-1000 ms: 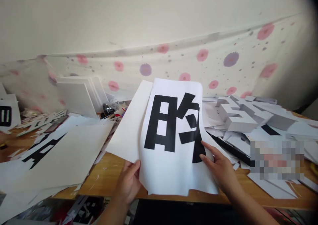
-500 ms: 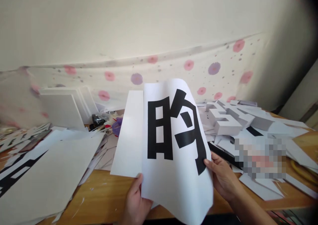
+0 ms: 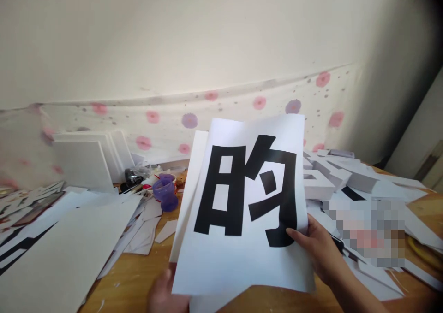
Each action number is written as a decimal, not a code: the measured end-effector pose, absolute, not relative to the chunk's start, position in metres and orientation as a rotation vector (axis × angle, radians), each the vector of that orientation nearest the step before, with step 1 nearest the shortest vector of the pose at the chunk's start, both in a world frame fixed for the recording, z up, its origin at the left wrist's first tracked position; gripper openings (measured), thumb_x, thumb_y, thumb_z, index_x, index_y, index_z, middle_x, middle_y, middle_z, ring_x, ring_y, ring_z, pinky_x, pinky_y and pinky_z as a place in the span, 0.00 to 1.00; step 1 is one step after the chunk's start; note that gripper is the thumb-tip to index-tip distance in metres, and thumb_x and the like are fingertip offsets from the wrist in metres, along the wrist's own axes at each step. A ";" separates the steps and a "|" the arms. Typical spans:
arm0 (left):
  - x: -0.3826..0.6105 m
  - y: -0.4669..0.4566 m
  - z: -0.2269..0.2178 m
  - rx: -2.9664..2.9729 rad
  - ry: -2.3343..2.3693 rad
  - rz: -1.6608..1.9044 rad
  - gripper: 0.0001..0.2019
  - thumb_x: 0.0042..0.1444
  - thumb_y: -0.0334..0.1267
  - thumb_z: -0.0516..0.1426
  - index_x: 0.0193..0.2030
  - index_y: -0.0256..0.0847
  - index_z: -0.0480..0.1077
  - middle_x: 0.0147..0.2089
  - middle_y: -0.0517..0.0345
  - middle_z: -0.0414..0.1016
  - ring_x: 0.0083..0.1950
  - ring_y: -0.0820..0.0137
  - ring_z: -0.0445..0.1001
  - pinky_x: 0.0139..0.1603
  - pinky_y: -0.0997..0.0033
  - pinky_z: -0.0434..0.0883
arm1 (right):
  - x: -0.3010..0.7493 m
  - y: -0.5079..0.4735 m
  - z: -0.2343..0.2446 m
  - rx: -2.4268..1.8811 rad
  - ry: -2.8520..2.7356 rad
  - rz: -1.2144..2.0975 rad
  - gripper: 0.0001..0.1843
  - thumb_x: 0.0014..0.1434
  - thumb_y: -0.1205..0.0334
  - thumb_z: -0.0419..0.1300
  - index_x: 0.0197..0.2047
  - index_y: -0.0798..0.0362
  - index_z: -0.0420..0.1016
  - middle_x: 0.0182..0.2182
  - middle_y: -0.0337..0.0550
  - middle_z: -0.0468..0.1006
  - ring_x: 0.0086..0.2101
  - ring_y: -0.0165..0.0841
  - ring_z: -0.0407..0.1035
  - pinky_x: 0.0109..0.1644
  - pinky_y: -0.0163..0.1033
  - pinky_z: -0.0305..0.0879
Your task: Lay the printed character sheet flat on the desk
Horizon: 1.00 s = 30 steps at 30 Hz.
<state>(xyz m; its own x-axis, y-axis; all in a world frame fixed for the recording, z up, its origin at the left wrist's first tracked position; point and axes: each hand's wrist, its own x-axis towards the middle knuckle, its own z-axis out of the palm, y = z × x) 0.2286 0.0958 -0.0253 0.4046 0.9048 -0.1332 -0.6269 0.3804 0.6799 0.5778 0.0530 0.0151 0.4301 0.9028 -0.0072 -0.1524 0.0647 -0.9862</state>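
A white paper sheet [image 3: 221, 262] printed with a large black Chinese character is held up in front of me. My right hand [image 3: 320, 244] pinches its right edge, thumb on the front over the lower stroke. Behind the sheet's left side shows a white board [image 3: 190, 184], standing tilted. My left hand [image 3: 162, 290], blurred, is closed on the lower left of that board; the sheet hides part of its fingers. Another white corner pokes out under the sheet's bottom edge.
Left lie a large white board [image 3: 79, 239] and printed sheets; white panels [image 3: 83, 163] lean against the wall. A purple cup [image 3: 166, 192] stands behind scraps. On the right are white cut-out letters [image 3: 318, 184], strips and a blurred-out patch [image 3: 367, 232] on the wooden table [image 3: 128, 280].
The sheet, curled before, is now flatter and covers more of the board behind it. My left hand has moved left and down, my right hand slightly right. The view has shifted slightly.
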 end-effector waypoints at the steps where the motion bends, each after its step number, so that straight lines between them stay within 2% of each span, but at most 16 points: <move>1: 0.222 0.104 -0.012 0.668 0.510 1.062 0.29 0.40 0.54 0.66 0.51 0.48 0.74 0.49 0.53 0.77 0.52 0.51 0.73 0.46 0.57 0.73 | 0.584 0.052 0.016 -1.285 -0.824 0.920 0.22 0.44 0.58 0.67 0.45 0.50 0.72 0.37 0.43 0.82 0.38 0.45 0.76 0.41 0.47 0.72; 2: 0.217 0.111 0.002 0.758 0.518 1.047 0.35 0.40 0.52 0.67 0.58 0.50 0.67 0.55 0.52 0.74 0.53 0.52 0.73 0.46 0.57 0.72 | 0.589 0.051 0.016 -1.323 -0.872 0.903 0.22 0.45 0.58 0.66 0.45 0.50 0.71 0.37 0.43 0.81 0.39 0.46 0.75 0.42 0.47 0.72; 3: 0.214 0.118 0.015 0.836 0.545 1.065 0.40 0.40 0.52 0.67 0.62 0.46 0.64 0.56 0.47 0.73 0.51 0.52 0.73 0.47 0.57 0.72 | 0.594 0.051 0.016 -1.360 -0.919 0.881 0.22 0.46 0.59 0.65 0.45 0.50 0.71 0.38 0.43 0.81 0.41 0.46 0.75 0.43 0.47 0.71; 6: 0.222 0.134 0.038 0.966 0.860 0.988 0.42 0.44 0.50 0.66 0.65 0.40 0.58 0.50 0.43 0.76 0.44 0.56 0.76 0.39 0.63 0.73 | 0.598 0.051 0.015 -1.440 -1.016 0.799 0.21 0.46 0.62 0.63 0.46 0.49 0.68 0.41 0.42 0.80 0.45 0.46 0.73 0.46 0.47 0.70; 8: 0.236 0.139 0.039 1.015 1.020 1.023 0.38 0.47 0.49 0.65 0.64 0.40 0.59 0.50 0.45 0.76 0.46 0.57 0.76 0.40 0.64 0.72 | 0.594 0.052 0.013 -1.461 -1.051 0.787 0.19 0.47 0.63 0.61 0.44 0.48 0.67 0.41 0.43 0.79 0.44 0.45 0.73 0.46 0.47 0.70; 10: 0.250 0.143 0.035 1.069 1.063 1.122 0.34 0.48 0.48 0.65 0.60 0.39 0.63 0.51 0.47 0.75 0.49 0.58 0.75 0.46 0.64 0.72 | 0.589 0.052 0.012 -1.470 -1.070 0.787 0.19 0.47 0.64 0.60 0.44 0.48 0.67 0.40 0.43 0.79 0.42 0.45 0.74 0.45 0.47 0.70; 14: 0.263 0.147 0.024 1.106 1.049 1.221 0.25 0.50 0.48 0.63 0.52 0.39 0.69 0.49 0.50 0.77 0.50 0.59 0.75 0.52 0.63 0.70 | 0.583 0.052 0.014 -1.434 -1.074 0.809 0.24 0.46 0.64 0.61 0.49 0.49 0.67 0.46 0.45 0.78 0.45 0.44 0.73 0.48 0.46 0.69; 17: 0.261 0.146 0.021 1.065 1.022 1.212 0.22 0.50 0.46 0.63 0.50 0.39 0.70 0.48 0.52 0.77 0.49 0.60 0.75 0.51 0.64 0.70 | 0.583 0.053 0.014 -1.371 -1.062 0.899 0.25 0.45 0.63 0.63 0.49 0.49 0.68 0.46 0.45 0.78 0.45 0.44 0.73 0.47 0.44 0.69; 23: 0.256 0.143 0.023 0.888 0.978 1.186 0.22 0.46 0.43 0.66 0.48 0.39 0.72 0.43 0.53 0.79 0.44 0.61 0.78 0.41 0.66 0.74 | 0.576 0.054 0.010 -1.254 -0.894 1.026 0.24 0.41 0.59 0.67 0.45 0.50 0.72 0.42 0.45 0.80 0.45 0.46 0.73 0.48 0.46 0.69; 27: 0.252 0.143 0.023 0.748 1.033 1.234 0.21 0.46 0.37 0.67 0.48 0.39 0.71 0.43 0.53 0.79 0.44 0.63 0.78 0.42 0.68 0.74 | 0.573 0.051 0.011 -1.223 -0.847 1.068 0.25 0.41 0.57 0.68 0.44 0.49 0.72 0.43 0.45 0.80 0.46 0.47 0.73 0.47 0.47 0.70; 30: 0.253 0.140 0.025 0.726 1.037 1.198 0.22 0.48 0.38 0.66 0.50 0.39 0.70 0.46 0.50 0.78 0.46 0.62 0.78 0.44 0.67 0.74 | 0.575 0.048 0.012 -1.221 -0.905 1.109 0.23 0.43 0.56 0.68 0.44 0.51 0.72 0.43 0.46 0.80 0.45 0.46 0.74 0.47 0.47 0.70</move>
